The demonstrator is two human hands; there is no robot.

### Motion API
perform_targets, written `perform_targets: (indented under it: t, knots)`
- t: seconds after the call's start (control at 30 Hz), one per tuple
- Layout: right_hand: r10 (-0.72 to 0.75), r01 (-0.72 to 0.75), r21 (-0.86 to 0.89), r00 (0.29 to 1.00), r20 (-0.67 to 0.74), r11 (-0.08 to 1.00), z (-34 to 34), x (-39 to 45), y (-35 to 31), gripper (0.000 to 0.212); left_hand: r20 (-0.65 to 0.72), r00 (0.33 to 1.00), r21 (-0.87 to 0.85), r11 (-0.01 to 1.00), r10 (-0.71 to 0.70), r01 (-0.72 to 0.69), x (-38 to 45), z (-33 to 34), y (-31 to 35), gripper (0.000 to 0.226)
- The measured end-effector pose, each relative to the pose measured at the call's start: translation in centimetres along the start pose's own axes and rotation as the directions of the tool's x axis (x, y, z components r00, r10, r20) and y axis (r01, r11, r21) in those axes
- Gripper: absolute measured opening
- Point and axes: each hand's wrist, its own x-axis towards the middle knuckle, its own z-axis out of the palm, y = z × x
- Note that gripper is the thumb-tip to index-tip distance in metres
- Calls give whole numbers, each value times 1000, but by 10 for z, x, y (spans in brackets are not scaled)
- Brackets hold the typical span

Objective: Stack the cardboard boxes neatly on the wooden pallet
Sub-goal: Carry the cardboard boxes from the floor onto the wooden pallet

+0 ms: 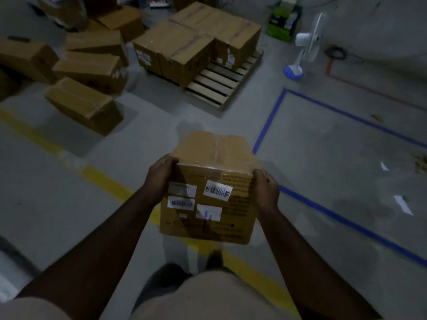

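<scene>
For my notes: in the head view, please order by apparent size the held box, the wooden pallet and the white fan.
1. Wooden pallet
2. Held box, enlarged by nearness, so uncertain against the pallet
3. White fan

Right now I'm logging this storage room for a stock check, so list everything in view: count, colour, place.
carried box: one, brown, white labels, held above the yellow floor line
pallet: one, wooden, centre back, near right corner bare
boxes on pallet: about three, brown, covering the rest
loose boxes: at least five, brown, jumbled on floor at left
fan: one, white with blue base, right of pallet
green carton: one, far back
blue tape lines: on floor, right
paper scraps: white, far right
left hand: grips box's left edge
right hand: grips box's right edge
</scene>
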Motion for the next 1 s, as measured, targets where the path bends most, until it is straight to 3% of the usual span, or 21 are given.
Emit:
perform_targets:
  t: [0.1, 0.33, 0.5, 0.6, 0.7, 0.87, 1.0]
  knots:
    - [-32, 32, -23, 999, 11, 999, 46, 42, -47, 31, -36, 999, -51, 999, -19, 17, 60, -4, 39, 20]
    - [-72, 73, 10, 996, -45, 997, 182, 173, -131, 25, 23, 1000, -59, 998, -19, 20, 258, -12, 131, 21]
    - [-57, 69, 83, 988, -144, 994, 273, 259, -201, 24, 176, 984, -20, 1000, 24, -21, 403, -21, 212, 26]
    - [-40, 57, 94, 985, -170, 994, 313, 309, -248, 23, 313, 950, -16, 1000, 15, -11, 475, -19, 270, 50]
    - [-38, 70, 150, 978, -203, 986, 344, 358, -291, 22, 357, 934, 27, 1000, -6, -4, 547, -2, 321, 65]
    - [-12, 45, 153, 977, -211, 987, 391, 468, -333, 22, 453, 891, 65, 998, -33, 4, 671, 42, 375, 54]
    - [-11, 44, 151, 978, -210, 988, 436, 593, -361, 21, 455, 877, 156, 983, -156, 94, 798, 92, 408, 61]
